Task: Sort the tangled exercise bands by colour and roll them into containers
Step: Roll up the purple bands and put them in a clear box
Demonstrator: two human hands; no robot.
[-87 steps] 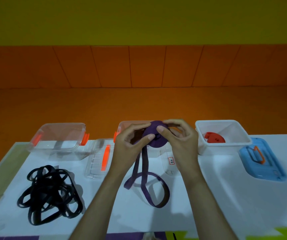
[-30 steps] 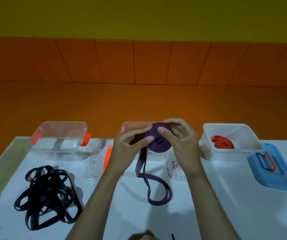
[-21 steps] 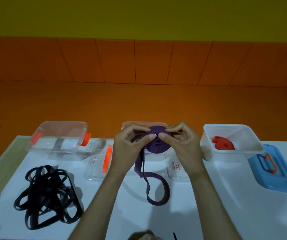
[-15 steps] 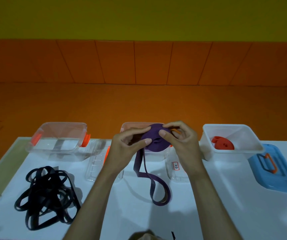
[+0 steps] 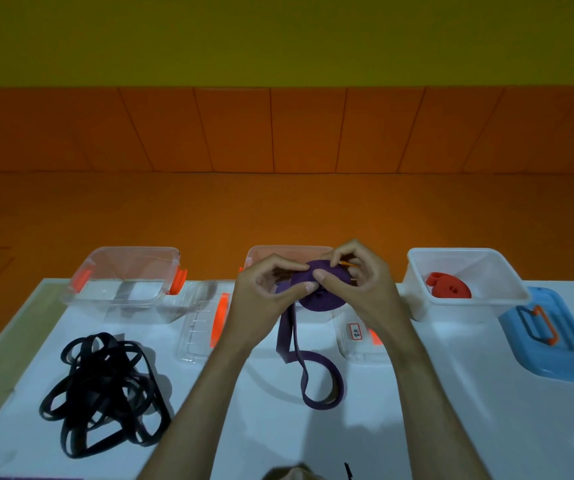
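Note:
Both hands hold a half-wound roll of purple band [image 5: 320,294] above the table, in front of the middle clear container [image 5: 287,252]. My left hand [image 5: 264,299] pinches the roll from the left, and my right hand [image 5: 361,285] grips it from the right. The loose purple tail hangs down and loops on the white table [image 5: 417,410]. A tangle of black bands [image 5: 101,393] lies at the front left. A rolled red band [image 5: 448,289] sits inside the white container [image 5: 507,289] at the right. The left clear container [image 5: 122,271] with orange clips holds nothing.
Two clear lids lie on the table, one [image 5: 202,323] left of my hands and one [image 5: 358,337] with a label under my right wrist. A blue lid [image 5: 555,344] with an orange handle lies at the far right. The orange floor is beyond the table's far edge.
The purple roll has grown as my hands turned it. The loose tail on the table has shortened, and its loop has shifted a little.

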